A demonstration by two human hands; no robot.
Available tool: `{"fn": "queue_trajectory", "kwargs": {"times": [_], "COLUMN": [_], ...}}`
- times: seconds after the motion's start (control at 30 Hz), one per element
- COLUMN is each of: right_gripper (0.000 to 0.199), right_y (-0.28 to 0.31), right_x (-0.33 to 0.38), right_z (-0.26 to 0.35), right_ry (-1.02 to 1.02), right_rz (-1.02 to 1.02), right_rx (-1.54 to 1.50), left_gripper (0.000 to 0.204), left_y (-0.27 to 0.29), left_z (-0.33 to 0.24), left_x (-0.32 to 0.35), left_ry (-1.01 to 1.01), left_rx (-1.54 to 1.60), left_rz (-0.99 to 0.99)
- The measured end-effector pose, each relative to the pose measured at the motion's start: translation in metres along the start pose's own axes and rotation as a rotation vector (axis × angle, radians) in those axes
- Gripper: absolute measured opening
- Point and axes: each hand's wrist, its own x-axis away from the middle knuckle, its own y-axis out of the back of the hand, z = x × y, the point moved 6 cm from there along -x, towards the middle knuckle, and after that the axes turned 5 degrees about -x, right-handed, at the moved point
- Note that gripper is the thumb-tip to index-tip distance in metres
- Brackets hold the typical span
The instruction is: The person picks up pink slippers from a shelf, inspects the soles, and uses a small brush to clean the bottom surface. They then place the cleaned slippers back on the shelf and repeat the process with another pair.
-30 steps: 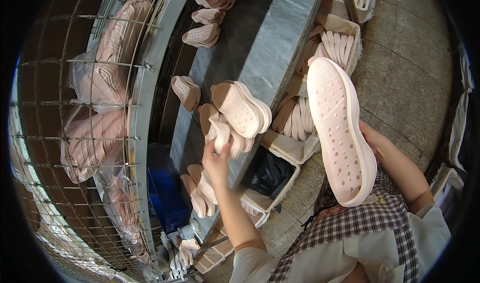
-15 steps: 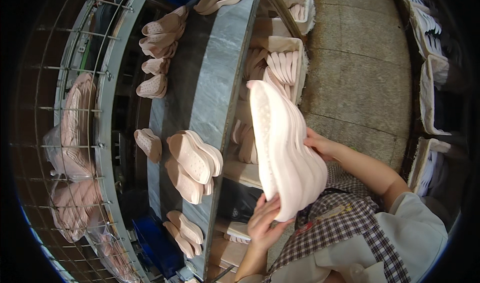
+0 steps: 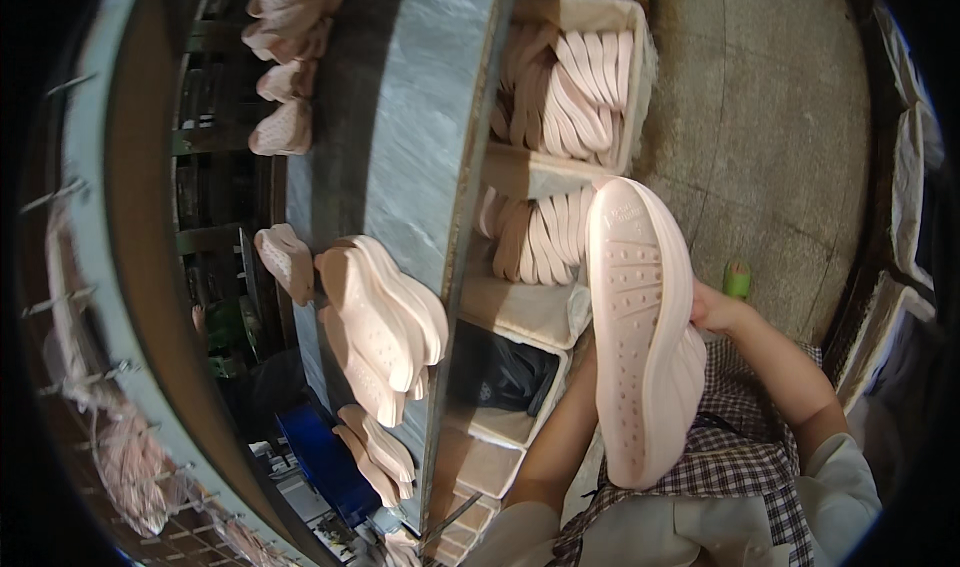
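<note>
A nested stack of pale pink shoe soles (image 3: 645, 337) stands upright in front of my apron, the nearest one showing a face dotted with small holes. My right hand (image 3: 711, 310) grips the stack's right edge, its fingers partly behind the soles. My left forearm (image 3: 556, 437) reaches up behind the stack, which hides that hand. On the grey bench to the left, another pile of pink soles (image 3: 385, 312) overhangs the edge, with a smaller pile (image 3: 378, 452) nearer me.
Fabric-lined crates of soles (image 3: 642, 77) stand beside the bench (image 3: 425, 97), along with a bin of dark items (image 3: 515, 377). More soles (image 3: 282, 127) line the bench's far side. A blue container (image 3: 325, 467) is at lower left. Something green (image 3: 737, 279) shows on the floor.
The stack has turned from edge-on so a dotted face shows, and sits further right in view. My left hand has gone from its lower end to out of sight behind it. My view has shifted.
</note>
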Motion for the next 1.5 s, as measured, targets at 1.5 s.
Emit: {"fn": "queue_trajectory", "kwargs": {"times": [1.5], "right_gripper": [0.04], "right_y": [-0.023], "right_x": [-0.722], "right_z": [-0.369], "right_ry": [0.318], "right_rz": [0.052], "right_rx": [1.08], "left_gripper": [0.097], "left_y": [0.504], "left_z": [-0.295], "left_x": [-0.376], "left_ry": [-0.513], "left_rx": [-2.403], "left_rz": [-1.136]}}
